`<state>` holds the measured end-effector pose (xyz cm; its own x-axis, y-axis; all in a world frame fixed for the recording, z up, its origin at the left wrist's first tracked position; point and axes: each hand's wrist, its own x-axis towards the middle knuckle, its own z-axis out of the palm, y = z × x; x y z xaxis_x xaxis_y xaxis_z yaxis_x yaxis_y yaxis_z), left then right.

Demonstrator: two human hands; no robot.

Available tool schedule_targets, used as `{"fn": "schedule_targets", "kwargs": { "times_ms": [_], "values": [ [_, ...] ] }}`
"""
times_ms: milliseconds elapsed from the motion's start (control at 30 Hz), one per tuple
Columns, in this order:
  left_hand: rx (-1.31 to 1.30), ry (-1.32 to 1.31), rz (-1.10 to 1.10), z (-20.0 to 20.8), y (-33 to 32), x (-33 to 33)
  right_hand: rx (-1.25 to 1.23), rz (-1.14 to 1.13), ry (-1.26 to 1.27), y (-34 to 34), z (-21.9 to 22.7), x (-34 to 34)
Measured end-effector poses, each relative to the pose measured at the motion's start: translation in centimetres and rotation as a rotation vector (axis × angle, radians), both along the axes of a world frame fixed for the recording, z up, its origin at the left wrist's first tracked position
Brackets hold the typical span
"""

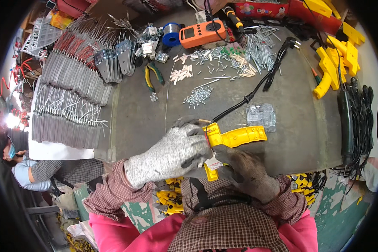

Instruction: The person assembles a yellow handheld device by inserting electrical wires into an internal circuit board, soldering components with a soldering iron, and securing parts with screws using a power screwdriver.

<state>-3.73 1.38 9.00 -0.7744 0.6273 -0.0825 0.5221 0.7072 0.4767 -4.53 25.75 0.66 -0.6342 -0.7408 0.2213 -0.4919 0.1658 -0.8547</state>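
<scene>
A yellow plastic handle housing (243, 136) lies tilted near the table's front edge, its ribbed inner side up. My left hand (170, 152), in a grey-white glove with dark fingertips, is closed round the housing's left side. In a darker, soiled glove, my right hand (251, 173) has its fingers closed at the housing's lower part. Between both hands a small white part (213, 162) sits against the yellow plastic; red wire shows beside my left fingers. A black power cord (247, 99) runs from the housing's top toward the back right. My fingers partly hide the housing's middle.
Grey heating plates with wires (67, 117) stack at left. Pliers (153, 77), a solder spool (171, 34), an orange meter (202, 33), screws (198, 96) and white pieces (181, 74) lie behind. Yellow housings (329, 71) and black cords (360, 122) are at right. A person (31, 172) sits left.
</scene>
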Motion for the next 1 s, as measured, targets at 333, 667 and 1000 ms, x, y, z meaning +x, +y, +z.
{"fn": "schedule_targets", "kwargs": {
  "times_ms": [333,667,1000],
  "values": [
    [-0.175,-0.047,0.373,-0.2,0.8,-4.2,0.295,-0.114,0.294,-3.1,6.3,-7.7],
    [0.648,0.018,0.519,-3.8,0.2,1.6,0.255,-0.051,0.087,-3.0,6.9,-6.9],
    [0.815,0.089,0.578,-8.0,-0.7,3.5,0.364,-0.109,0.026,-3.9,4.5,-5.8]
  ]
}}
